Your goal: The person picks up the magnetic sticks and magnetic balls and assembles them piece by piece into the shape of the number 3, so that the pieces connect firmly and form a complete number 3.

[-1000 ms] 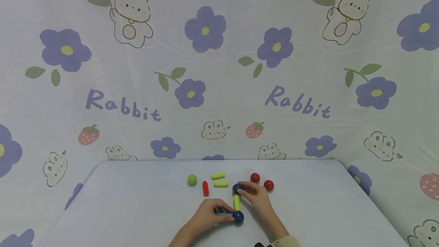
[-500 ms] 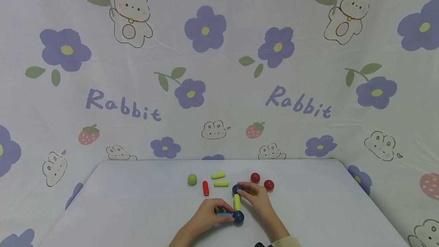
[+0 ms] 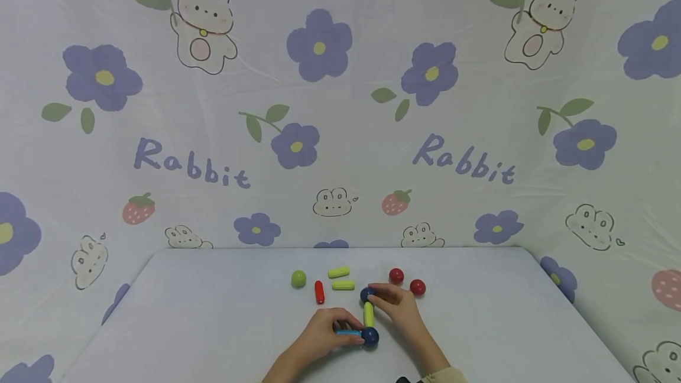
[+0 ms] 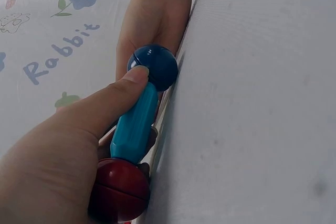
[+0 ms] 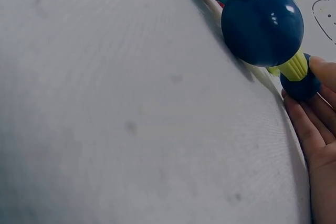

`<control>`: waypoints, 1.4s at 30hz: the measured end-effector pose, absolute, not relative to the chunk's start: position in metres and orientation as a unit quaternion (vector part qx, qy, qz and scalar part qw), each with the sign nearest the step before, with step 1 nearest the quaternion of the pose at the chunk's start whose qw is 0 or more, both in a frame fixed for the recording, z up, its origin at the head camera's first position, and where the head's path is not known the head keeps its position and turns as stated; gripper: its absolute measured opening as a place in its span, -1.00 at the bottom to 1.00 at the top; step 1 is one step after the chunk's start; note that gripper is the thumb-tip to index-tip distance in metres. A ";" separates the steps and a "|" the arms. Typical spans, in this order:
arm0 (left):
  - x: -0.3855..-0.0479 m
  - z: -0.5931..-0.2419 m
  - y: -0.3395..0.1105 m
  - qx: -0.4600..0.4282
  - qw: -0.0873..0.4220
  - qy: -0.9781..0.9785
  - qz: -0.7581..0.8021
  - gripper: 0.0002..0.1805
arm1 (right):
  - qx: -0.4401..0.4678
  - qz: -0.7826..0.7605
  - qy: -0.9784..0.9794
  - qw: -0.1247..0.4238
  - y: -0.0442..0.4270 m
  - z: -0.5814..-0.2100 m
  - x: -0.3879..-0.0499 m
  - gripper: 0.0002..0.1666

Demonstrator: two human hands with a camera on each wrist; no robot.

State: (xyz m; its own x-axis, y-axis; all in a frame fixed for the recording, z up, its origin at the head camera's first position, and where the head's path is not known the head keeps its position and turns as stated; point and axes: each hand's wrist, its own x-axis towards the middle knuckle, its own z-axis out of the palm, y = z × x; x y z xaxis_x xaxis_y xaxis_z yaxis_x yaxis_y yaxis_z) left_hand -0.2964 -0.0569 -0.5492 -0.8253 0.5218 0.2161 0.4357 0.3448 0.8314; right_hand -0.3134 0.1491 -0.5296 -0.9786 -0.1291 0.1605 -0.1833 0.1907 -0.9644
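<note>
Evidently, a chain (image 3: 369,315) of joined balls and rods is held at the near middle of the counter (image 3: 479,312). By the left grip (image 3: 327,331) the light-blue rod (image 4: 134,127) is pinched, with the thumb laid across to the near blue ball (image 3: 370,337) at its end; a dark red ball (image 4: 119,191) is seen at the rod's other end. By the right grip (image 3: 401,307) the far blue ball (image 3: 366,295) is pinched between thumb and fingers, and the yellow-green rod (image 5: 292,68) is set between the two blue balls. Whether the chain is lifted or rested on the counter cannot be told.

The pieces are judged to be made of light, hard plastic, stiff and not readily broken. The balls are finished smooth and glossy, so some slipping under the fingertips is to be expected; the ridged rods should be held more easily. The joints are probably parted first if the chain is twisted or bent. Each ball is best taken across its widest part, each rod at its middle, with the neighbouring ball steadied. The loose red balls (image 3: 417,287), near the right grip, could easily be rolled if brushed.
</note>
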 end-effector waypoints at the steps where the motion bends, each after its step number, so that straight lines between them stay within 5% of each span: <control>1: -0.296 -0.549 -0.057 0.292 0.044 0.819 0.492 -0.76 | 0.102 0.628 -0.772 0.020 0.148 -0.527 -0.312 -0.60; 20: -0.296 -0.550 -0.056 0.288 0.049 0.817 0.497 -0.76 | 0.141 0.640 -0.755 0.009 0.152 -0.536 -0.316 -0.56; 42: -0.285 -0.518 -0.049 0.293 0.047 0.793 0.532 -0.52 | 0.139 0.629 -0.764 0.003 0.155 -0.547 -0.322 -0.57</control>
